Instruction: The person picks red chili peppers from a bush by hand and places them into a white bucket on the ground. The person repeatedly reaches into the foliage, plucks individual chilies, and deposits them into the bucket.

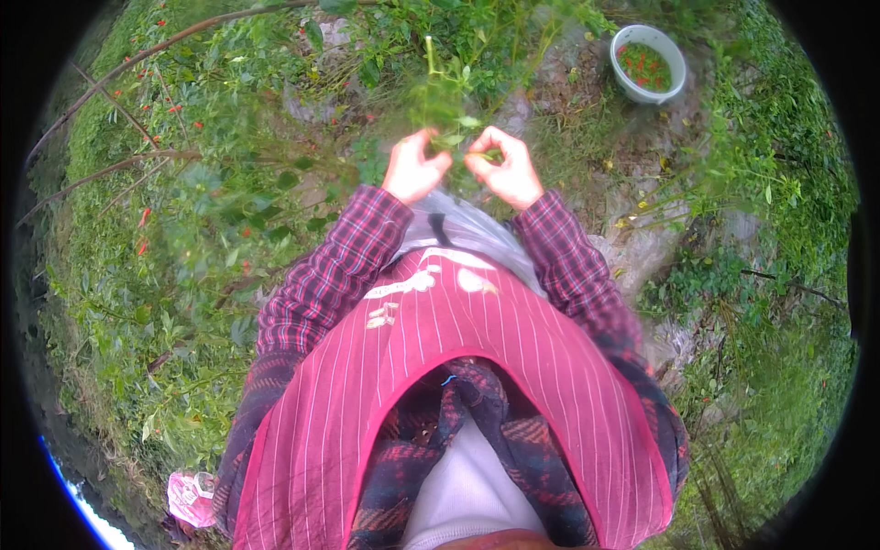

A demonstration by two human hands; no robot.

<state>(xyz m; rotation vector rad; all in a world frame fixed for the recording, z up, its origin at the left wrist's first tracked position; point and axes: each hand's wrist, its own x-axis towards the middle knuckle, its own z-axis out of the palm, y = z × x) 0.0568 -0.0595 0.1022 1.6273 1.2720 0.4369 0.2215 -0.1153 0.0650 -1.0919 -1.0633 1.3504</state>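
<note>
Both my hands are raised in front of my apron, fingertips facing each other with a small gap between them. My left hand [417, 167] pinches a leafy green sprig [447, 137] between thumb and fingers. Thumb and forefinger of my right hand [505, 167] close on a small green piece, perhaps a pepper or a leaf; which one I cannot tell. A cut, pale green stem [431, 55] stands up beyond my hands, its lower part blurred. At the upper right, a white bucket [619, 74] holds red and green peppers [644, 67].
Bushy pepper plants [206, 172] with red fruits spread on the left, and more foliage [777, 185] on the right. Long bare branches [130, 63] arch across the upper left. Silvery plastic sheeting [639, 254] shows on the ground. A pink bag [190, 498] lies at the lower left.
</note>
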